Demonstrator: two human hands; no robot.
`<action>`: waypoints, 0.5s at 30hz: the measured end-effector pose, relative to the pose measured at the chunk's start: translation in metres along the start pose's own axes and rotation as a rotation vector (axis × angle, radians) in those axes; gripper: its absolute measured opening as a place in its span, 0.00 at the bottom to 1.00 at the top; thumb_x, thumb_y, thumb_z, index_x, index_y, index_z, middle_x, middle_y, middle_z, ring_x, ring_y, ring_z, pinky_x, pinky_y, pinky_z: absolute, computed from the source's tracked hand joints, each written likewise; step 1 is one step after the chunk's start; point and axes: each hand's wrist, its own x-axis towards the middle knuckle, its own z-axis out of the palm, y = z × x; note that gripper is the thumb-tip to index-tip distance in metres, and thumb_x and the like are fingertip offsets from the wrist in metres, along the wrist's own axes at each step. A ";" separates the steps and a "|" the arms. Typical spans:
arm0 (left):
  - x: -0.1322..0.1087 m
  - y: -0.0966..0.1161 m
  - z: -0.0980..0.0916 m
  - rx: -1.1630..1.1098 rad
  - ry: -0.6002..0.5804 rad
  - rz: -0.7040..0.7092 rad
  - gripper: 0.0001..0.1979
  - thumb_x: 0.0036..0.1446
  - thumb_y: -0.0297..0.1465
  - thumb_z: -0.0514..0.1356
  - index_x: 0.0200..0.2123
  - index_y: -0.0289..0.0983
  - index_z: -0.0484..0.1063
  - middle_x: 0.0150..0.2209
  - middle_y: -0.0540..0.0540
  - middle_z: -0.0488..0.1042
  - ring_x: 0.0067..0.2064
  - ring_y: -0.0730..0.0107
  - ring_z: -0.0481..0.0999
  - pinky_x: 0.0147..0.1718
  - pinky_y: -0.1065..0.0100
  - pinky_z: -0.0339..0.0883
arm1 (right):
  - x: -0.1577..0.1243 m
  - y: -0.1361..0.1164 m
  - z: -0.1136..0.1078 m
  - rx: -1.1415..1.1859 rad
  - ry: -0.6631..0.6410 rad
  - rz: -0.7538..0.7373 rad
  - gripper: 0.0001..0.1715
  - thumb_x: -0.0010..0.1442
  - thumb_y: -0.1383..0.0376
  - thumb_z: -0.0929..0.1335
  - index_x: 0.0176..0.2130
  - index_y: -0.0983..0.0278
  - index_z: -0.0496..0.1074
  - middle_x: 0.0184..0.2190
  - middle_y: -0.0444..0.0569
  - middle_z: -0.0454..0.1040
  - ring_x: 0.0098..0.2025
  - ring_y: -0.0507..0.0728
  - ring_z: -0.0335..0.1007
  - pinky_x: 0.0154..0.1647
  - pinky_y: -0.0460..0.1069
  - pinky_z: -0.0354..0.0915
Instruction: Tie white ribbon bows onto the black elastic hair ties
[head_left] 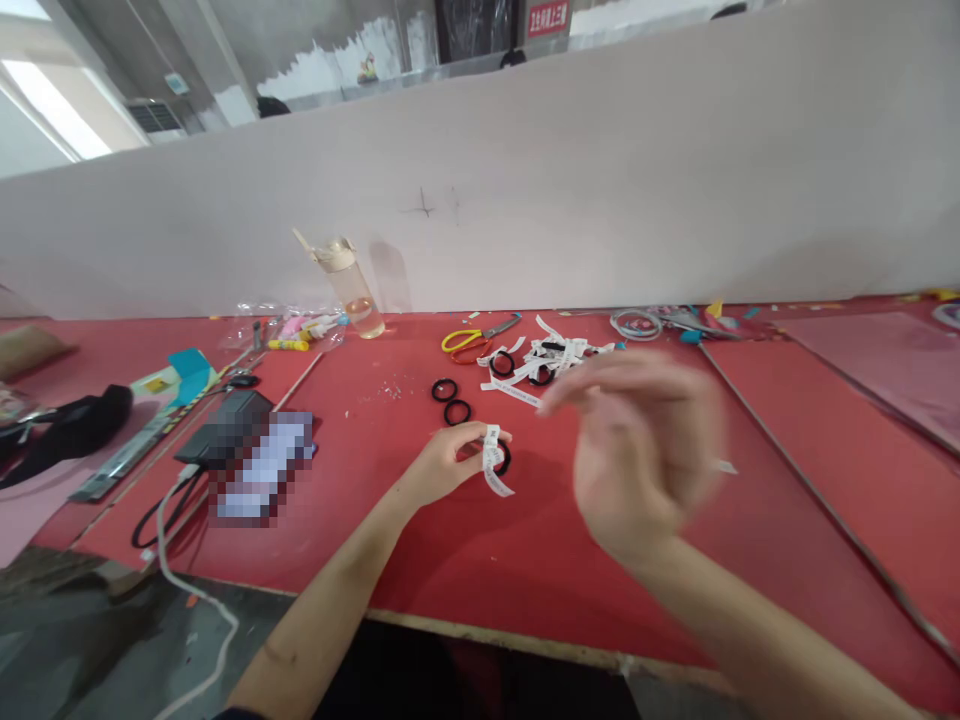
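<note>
Between the thumb and fingers of my left hand (448,462) is a black ring (505,459) with a printed white paper strip (493,470) looped on it. My right hand (645,450) is raised over the table to the right, blurred by motion; its fingers are bent and what they hold, if anything, cannot be made out. Beyond my left hand lie two bare black rings, one (445,390) behind the other (457,412). A pile of white strips (562,355) with black rings sits behind my hands.
Scissors with yellow and red handles (469,343) lie beyond the rings on the red table (360,450). A bottle (354,290) stands by the white partition (525,200). At left are a black box (225,430), a pixelated item (266,468) and a white cable (217,610).
</note>
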 end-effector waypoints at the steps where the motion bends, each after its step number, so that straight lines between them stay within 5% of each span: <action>1: 0.000 0.000 0.000 -0.003 0.015 0.011 0.15 0.62 0.37 0.62 0.48 0.36 0.78 0.48 0.40 0.80 0.48 0.60 0.79 0.50 0.62 0.72 | -0.008 0.009 0.002 0.025 -0.037 0.071 0.07 0.70 0.62 0.63 0.44 0.59 0.70 0.37 0.48 0.75 0.37 0.53 0.74 0.37 0.50 0.73; 7: 0.002 0.002 0.003 -0.037 0.132 0.072 0.16 0.62 0.34 0.61 0.51 0.36 0.76 0.51 0.39 0.77 0.50 0.60 0.78 0.51 0.62 0.72 | -0.052 0.061 0.001 -0.151 -0.221 0.464 0.08 0.66 0.60 0.66 0.41 0.62 0.72 0.36 0.48 0.77 0.35 0.53 0.75 0.36 0.48 0.71; 10: 0.002 0.003 0.005 0.009 0.147 0.084 0.16 0.61 0.32 0.61 0.52 0.37 0.76 0.54 0.39 0.76 0.52 0.61 0.77 0.52 0.62 0.71 | -0.057 0.063 0.002 -0.081 -0.293 0.599 0.10 0.65 0.59 0.65 0.42 0.61 0.71 0.36 0.47 0.77 0.27 0.50 0.71 0.27 0.45 0.67; 15: 0.002 0.000 0.005 0.032 0.122 0.093 0.16 0.61 0.32 0.61 0.52 0.38 0.76 0.53 0.40 0.76 0.52 0.62 0.77 0.53 0.62 0.72 | -0.058 0.058 0.006 0.126 -0.358 0.871 0.18 0.65 0.53 0.62 0.44 0.62 0.71 0.18 0.38 0.66 0.14 0.48 0.58 0.15 0.44 0.57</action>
